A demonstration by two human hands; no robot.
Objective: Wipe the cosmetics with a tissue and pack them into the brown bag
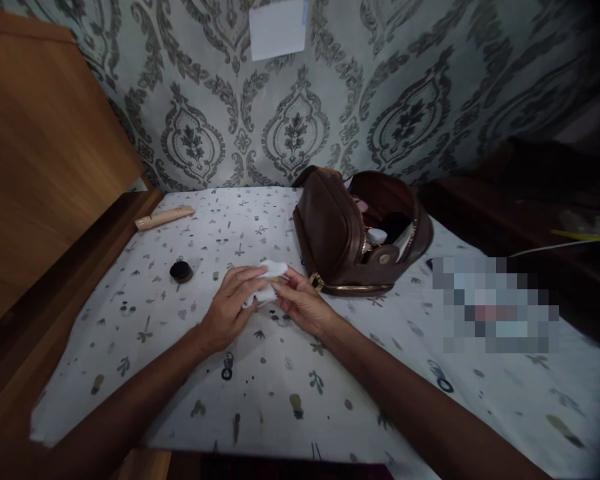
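My left hand and my right hand meet over the middle of the table, both closed on a crumpled white cloth or tissue. The fingers of my left hand wrap around it from the left, while my right hand pinches its right side. A small yellowish patch shows between the fingers; what it is I cannot make out. Just beyond my right hand stands a brown leather bag, unzipped, with several items inside, among them a round white one. Left of my hands sits a small dark round jar.
A beige tube lies at the back left, near a wooden cabinet. The table has a white printed cover. Something blurred out lies on the right. Behind is a patterned wall with a white sheet.
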